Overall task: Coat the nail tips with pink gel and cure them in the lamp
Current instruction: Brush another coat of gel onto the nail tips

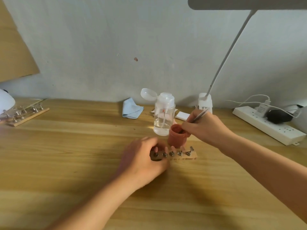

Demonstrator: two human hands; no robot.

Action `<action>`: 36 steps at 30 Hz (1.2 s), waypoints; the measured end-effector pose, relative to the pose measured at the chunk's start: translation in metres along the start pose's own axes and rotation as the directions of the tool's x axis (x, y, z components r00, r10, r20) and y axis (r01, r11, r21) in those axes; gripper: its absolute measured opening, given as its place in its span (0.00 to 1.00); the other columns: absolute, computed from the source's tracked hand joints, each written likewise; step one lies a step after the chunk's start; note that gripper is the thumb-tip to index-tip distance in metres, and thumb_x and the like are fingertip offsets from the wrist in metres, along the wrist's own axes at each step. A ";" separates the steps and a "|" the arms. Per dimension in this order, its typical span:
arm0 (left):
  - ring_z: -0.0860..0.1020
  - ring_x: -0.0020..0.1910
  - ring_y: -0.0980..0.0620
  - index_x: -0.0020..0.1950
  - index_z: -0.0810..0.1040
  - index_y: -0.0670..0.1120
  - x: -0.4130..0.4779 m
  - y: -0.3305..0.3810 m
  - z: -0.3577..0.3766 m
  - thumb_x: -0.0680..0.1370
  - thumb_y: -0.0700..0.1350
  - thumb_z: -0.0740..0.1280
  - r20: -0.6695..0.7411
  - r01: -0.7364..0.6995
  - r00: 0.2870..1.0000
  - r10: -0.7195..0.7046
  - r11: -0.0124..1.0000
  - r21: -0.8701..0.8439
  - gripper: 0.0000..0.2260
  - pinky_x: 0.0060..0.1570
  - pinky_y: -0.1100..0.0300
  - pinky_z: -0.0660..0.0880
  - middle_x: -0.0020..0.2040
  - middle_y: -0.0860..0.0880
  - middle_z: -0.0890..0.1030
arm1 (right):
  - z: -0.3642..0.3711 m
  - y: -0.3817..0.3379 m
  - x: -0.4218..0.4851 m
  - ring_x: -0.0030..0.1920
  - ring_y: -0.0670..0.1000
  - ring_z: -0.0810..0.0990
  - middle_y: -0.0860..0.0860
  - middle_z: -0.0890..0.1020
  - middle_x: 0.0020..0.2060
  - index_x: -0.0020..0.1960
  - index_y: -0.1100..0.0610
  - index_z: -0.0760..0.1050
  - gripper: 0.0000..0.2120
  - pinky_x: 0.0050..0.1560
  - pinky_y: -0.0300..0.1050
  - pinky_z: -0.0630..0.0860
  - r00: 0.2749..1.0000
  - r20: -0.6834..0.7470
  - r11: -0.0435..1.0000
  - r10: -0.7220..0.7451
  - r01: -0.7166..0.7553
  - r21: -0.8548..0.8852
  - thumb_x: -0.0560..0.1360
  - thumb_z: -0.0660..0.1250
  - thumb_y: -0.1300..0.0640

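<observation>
The counter (66, 163) carries everything. At its far left edge sits a white dome (5, 102), which I take for the curing lamp, well apart from my work.

My left hand (142, 157) curls round the left end of the wooden strip (191, 157) and pins it flat. The strip looks light and would slide under a brush stroke, so I judge the end is the right place to hold it, away from the clips.

My right hand (205, 125) pinches the brush (198, 116) pen-fashion, low on its thin metal handle. The handle is stiff, and held low it should give fine control.

The brush's working end dips into the open gel pot (177, 137), which stands just behind the strip and beside a clear pump bottle (164, 113). The pot is small and probably tips easily, and the gel looks thick and sticky, so I should load the brush gently.

The nail tips (188, 153) sit on little metal stands along the strip. They are tiny and surely flimsy, best touched with bristles only. Whether any is coated I cannot tell.
</observation>
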State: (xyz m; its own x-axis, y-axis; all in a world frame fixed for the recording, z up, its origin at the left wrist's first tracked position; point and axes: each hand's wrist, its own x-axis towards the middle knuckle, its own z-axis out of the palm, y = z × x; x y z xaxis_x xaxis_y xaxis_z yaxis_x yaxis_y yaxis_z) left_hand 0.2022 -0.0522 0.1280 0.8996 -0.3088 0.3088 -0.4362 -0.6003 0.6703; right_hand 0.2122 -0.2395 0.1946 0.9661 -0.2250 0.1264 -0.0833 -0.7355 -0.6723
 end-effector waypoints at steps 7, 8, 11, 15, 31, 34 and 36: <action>0.76 0.44 0.59 0.42 0.80 0.57 -0.001 0.002 -0.001 0.63 0.54 0.66 -0.006 0.015 1.000 -0.015 1.000 -0.020 0.09 0.47 0.58 0.74 0.42 0.56 0.79 | -0.014 0.007 -0.025 0.26 0.39 0.73 0.47 0.82 0.28 0.41 0.53 0.76 0.03 0.32 0.41 0.69 0.976 -0.217 0.955 -0.015 0.078 0.286 0.72 0.66 0.54; 0.75 0.44 0.59 0.43 0.80 0.57 -0.001 0.002 -0.001 0.65 0.52 0.68 -0.005 0.015 1.000 -0.015 1.000 -0.016 0.08 0.47 0.59 0.74 0.42 0.56 0.79 | -0.014 0.009 -0.032 0.27 0.40 0.73 0.48 0.82 0.28 0.41 0.54 0.76 0.03 0.32 0.42 0.71 0.973 -0.230 0.933 -0.010 0.092 0.348 0.72 0.66 0.56; 0.76 0.44 0.58 0.43 0.80 0.57 0.000 0.001 -0.001 0.68 0.46 0.71 -0.007 0.003 1.000 -0.003 1.000 -0.017 0.07 0.47 0.57 0.74 0.42 0.56 0.79 | -0.008 0.017 -0.055 0.32 0.45 0.78 0.52 0.84 0.31 0.44 0.58 0.76 0.03 0.35 0.40 0.77 0.970 -0.241 0.855 -0.024 0.145 0.498 0.76 0.63 0.62; 0.76 0.45 0.58 0.46 0.81 0.56 -0.001 0.001 -0.001 0.69 0.46 0.73 -0.012 -0.005 1.000 0.005 1.000 -0.015 0.08 0.50 0.54 0.75 0.44 0.55 0.80 | -0.001 0.026 -0.074 0.36 0.51 0.82 0.54 0.85 0.34 0.46 0.63 0.77 0.05 0.38 0.37 0.79 0.971 -0.234 0.778 -0.050 0.185 0.601 0.77 0.62 0.67; 0.75 0.45 0.58 0.42 0.79 0.59 -0.001 0.003 -0.002 0.66 0.49 0.69 0.002 0.007 1.000 -0.007 1.000 -0.027 0.06 0.49 0.57 0.74 0.43 0.56 0.79 | -0.010 0.019 -0.024 0.39 0.45 0.81 0.45 0.86 0.34 0.42 0.51 0.81 0.05 0.49 0.56 0.79 0.995 -0.098 0.952 0.000 0.030 0.303 0.72 0.67 0.58; 0.75 0.45 0.58 0.41 0.79 0.58 -0.001 0.002 -0.003 0.68 0.47 0.71 0.006 0.000 1.000 0.000 0.999 -0.034 0.07 0.49 0.57 0.74 0.43 0.55 0.79 | -0.016 0.021 -0.027 0.38 0.43 0.80 0.45 0.85 0.35 0.42 0.50 0.81 0.04 0.44 0.49 0.78 0.994 -0.100 0.966 -0.040 0.064 0.251 0.72 0.68 0.57; 0.75 0.45 0.58 0.41 0.79 0.59 -0.002 0.003 -0.003 0.69 0.46 0.72 0.004 -0.002 1.000 0.002 0.999 -0.034 0.07 0.48 0.59 0.74 0.43 0.56 0.79 | -0.019 0.024 -0.030 0.38 0.45 0.79 0.45 0.85 0.35 0.42 0.49 0.80 0.03 0.39 0.42 0.75 0.991 -0.105 0.977 -0.079 0.098 0.191 0.72 0.69 0.56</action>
State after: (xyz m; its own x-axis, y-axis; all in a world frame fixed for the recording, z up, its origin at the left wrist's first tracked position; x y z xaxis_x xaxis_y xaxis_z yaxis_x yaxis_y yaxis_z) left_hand 0.1997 -0.0510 0.1312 0.8984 -0.3130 0.3079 -0.4373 -0.5740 0.6923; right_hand 0.1761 -0.2622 0.1888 0.9386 -0.2325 0.2549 0.0596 -0.6185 -0.7835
